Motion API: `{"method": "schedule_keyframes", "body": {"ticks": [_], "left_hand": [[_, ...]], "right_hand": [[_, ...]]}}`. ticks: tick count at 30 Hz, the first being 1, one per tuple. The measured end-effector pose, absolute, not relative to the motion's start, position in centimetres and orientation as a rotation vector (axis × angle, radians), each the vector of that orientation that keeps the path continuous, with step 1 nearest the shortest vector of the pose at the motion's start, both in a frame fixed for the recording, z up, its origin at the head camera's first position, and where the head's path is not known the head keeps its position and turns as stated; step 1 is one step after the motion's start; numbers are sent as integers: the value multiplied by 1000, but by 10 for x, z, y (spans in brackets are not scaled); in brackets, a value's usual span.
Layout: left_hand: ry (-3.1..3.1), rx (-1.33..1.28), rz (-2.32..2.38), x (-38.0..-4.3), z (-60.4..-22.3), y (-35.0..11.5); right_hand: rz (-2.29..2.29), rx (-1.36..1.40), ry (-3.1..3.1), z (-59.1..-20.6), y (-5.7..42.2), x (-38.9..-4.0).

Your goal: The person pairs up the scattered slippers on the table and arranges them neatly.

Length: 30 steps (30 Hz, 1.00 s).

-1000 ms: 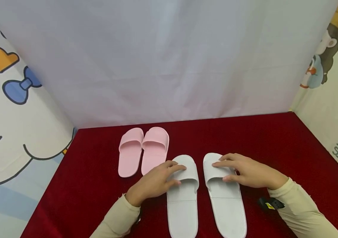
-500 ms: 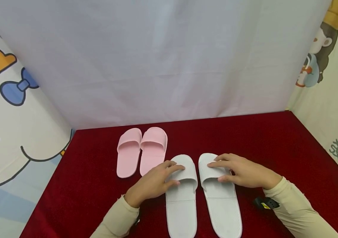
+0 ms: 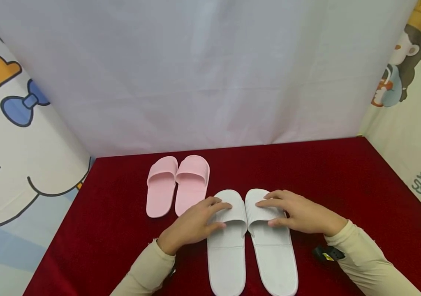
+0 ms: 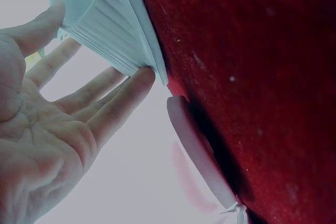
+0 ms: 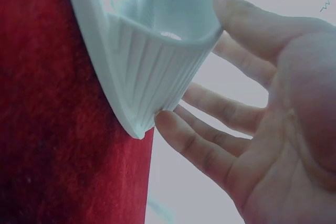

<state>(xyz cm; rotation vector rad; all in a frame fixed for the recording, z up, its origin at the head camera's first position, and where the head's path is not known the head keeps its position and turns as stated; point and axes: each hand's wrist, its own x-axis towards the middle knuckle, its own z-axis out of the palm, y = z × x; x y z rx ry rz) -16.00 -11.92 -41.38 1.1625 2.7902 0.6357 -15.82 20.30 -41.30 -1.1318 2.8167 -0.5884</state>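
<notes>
Two white slippers lie side by side on red cloth, toes pointing away, their straps meeting in the middle. My left hand (image 3: 192,224) rests on the strap of the left white slipper (image 3: 227,267), fingers spread and fairly straight. On the right white slipper (image 3: 275,267), my right hand (image 3: 304,216) touches the outer side of the strap in the same way. The left wrist view shows fingertips (image 4: 143,75) against the ribbed strap (image 4: 113,30). In the right wrist view, extended fingers (image 5: 181,132) touch the other ribbed strap (image 5: 152,72).
A pair of pink slippers (image 3: 161,195) stands behind and left of the white pair, close to my left hand. Red cloth (image 3: 329,172) covers the surface. A pale curtain (image 3: 210,82) closes the back, with printed panels (image 3: 414,135) at both sides.
The right white slipper has slid left with my right hand on it, closing the gap to the left one. My left hand and its slipper stay nearly in place.
</notes>
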Motion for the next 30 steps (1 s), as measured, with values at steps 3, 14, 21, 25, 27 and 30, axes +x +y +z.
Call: {"method": "schedule_keyframes", "body": {"ticks": [3, 14, 21, 25, 27, 30], "left_hand": [[2783, 1164, 648, -161, -414, -118], [2766, 1186, 624, -162, -411, -113], [2785, 1064, 641, -160, -407, -109], [2798, 1029, 637, -160, -406, -109], [2805, 1035, 641, -161, -405, -108], [2813, 1053, 656, -163, -402, -108]], "right_hand": [[-607, -1102, 2811, -411, 203, -158], [-585, -1057, 2785, -411, 200, -156], [-582, -1091, 2819, -413, 199, -154], [-590, -1119, 2833, -413, 199, -154], [-596, -1122, 2840, -413, 200, -154], [-605, -1127, 2847, -411, 200, -156]]}}
